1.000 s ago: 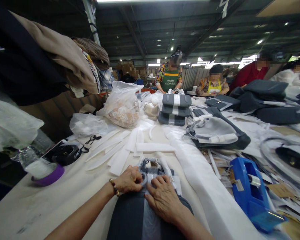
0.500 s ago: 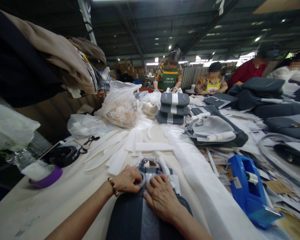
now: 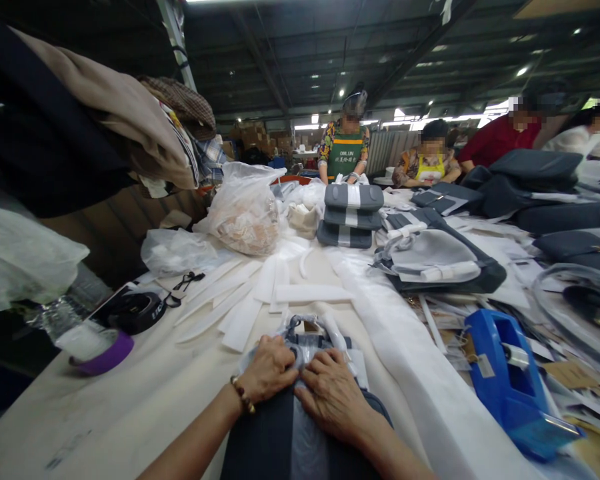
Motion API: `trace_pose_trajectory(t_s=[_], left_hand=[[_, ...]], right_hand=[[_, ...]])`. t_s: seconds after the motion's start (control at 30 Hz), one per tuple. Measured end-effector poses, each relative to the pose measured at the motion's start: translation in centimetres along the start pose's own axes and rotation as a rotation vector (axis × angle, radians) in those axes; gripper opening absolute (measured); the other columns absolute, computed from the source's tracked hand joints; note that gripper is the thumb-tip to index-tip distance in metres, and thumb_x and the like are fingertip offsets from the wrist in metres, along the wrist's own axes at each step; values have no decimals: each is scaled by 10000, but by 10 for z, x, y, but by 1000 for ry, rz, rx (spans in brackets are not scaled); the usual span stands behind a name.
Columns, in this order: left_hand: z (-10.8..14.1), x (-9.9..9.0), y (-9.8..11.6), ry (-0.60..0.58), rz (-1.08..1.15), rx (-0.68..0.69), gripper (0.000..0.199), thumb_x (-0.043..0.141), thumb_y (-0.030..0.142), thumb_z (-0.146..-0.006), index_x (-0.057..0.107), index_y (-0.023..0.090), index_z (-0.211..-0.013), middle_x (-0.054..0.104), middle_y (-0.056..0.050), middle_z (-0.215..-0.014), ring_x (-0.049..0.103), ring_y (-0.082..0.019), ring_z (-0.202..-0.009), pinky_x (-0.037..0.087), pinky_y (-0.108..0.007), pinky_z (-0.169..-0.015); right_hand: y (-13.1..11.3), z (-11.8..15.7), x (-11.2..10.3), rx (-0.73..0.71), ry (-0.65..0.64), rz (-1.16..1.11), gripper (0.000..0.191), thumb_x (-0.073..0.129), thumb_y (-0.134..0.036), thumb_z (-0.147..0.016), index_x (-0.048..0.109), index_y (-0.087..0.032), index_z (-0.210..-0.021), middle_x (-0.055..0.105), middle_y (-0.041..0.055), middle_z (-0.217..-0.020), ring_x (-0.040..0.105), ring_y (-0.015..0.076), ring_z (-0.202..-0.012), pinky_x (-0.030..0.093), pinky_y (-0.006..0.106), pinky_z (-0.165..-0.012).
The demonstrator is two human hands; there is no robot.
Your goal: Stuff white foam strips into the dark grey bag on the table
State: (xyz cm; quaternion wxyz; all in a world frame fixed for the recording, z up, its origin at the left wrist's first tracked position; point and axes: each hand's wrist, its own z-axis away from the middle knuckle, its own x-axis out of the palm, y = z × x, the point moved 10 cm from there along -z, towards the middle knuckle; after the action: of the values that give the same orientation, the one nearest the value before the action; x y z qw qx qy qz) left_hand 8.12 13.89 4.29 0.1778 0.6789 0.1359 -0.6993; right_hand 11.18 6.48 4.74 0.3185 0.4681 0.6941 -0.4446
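Observation:
A dark blue-grey bag (image 3: 260, 440) lies at the bottom centre, with a translucent wrap strip (image 3: 306, 443) down its middle. Its wrapped handle (image 3: 325, 323) points away from me. My left hand (image 3: 270, 369), with a beaded bracelet at the wrist, has its fingers curled at the wrapping near the handle's left base; what they pinch is too small to name. My right hand (image 3: 333, 393) rests on the strip beside it, fingers bent and slightly apart, pressing the wrap near the handle's base. The two hands nearly touch.
White foam strips (image 3: 313, 294) lie beyond the bag. A blue tape dispenser (image 3: 510, 380) stands right, a purple tape roll (image 3: 105, 353) left. Further back are stacked bags (image 3: 353, 217), a plastic bag (image 3: 247, 217) and several people, one in a green apron (image 3: 347, 159).
My left hand has moved right along the wrapping, closer to my right hand, which stays on the strip. The whole view has shifted slightly.

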Motion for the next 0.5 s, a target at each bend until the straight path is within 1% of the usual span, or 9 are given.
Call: trace_pose_trajectory(t_s=[0.07,0.1,0.17,0.2,0.3,0.33,0.4,0.47,0.5], left_hand=[[4,2,11,2,-28,32,196,494,237,-841,555,161,-670,636,-39,-751,500,-197,-842,311,-404,-804],[6,2,14,2,-37,42,199,479,237,-856,557,162,-690,642,-47,-782,497,-203,-855,305,-413,-807],[9,1,17,5,-48,46,207,455,235,-878,559,162,-714,645,-54,-816,495,-207,-867,302,-422,-817],[11,0,17,8,-50,41,208,451,232,-881,557,162,-715,643,-54,-817,496,-206,-866,303,-423,-824],[15,-7,15,21,-43,4,166,480,246,-864,559,162,-745,634,-60,-830,498,-219,-876,319,-422,-833],[16,-11,15,38,-42,-20,137,488,244,-855,562,159,-778,628,-72,-862,494,-231,-894,325,-425,-832],[18,-20,20,102,-34,-34,99,469,192,-845,558,154,-865,605,-90,-952,476,-245,-936,336,-419,-832],[20,-25,34,158,-11,29,145,432,128,-843,547,166,-923,589,-72,-999,463,-232,-954,342,-397,-837],[20,-22,42,161,-1,76,156,421,111,-847,546,175,-915,592,-55,-983,463,-219,-942,345,-385,-835]], right_hand=[[7,5,-13,-14,100,-166,88,541,-217,-875,625,-199,-854,633,26,-879,538,183,-928,398,369,-902],[13,9,-23,-15,168,-231,105,523,-188,-874,623,-198,-904,634,41,-946,536,186,-974,408,364,-910],[28,19,-39,24,269,-255,164,510,-152,-861,608,-191,-987,613,71,-1050,518,211,-1036,418,391,-919],[34,23,-44,59,275,-224,181,535,-146,-841,603,-191,-1003,602,79,-1072,511,231,-1040,420,419,-915],[45,32,-41,153,171,-132,271,632,-122,-770,597,-203,-1026,587,71,-1058,508,256,-997,429,453,-885],[46,34,-40,176,149,-117,259,643,-124,-769,600,-195,-1014,579,76,-1057,503,258,-995,434,447,-877],[44,34,-38,207,131,-82,165,631,-134,-798,612,-178,-956,567,85,-1043,492,255,-986,439,430,-863],[41,30,-35,223,104,-26,77,614,-150,-828,627,-182,-897,562,82,-1038,484,257,-974,434,427,-843],[39,27,-31,220,76,8,54,614,-162,-836,636,-193,-874,566,73,-1029,480,261,-971,426,432,-833]])
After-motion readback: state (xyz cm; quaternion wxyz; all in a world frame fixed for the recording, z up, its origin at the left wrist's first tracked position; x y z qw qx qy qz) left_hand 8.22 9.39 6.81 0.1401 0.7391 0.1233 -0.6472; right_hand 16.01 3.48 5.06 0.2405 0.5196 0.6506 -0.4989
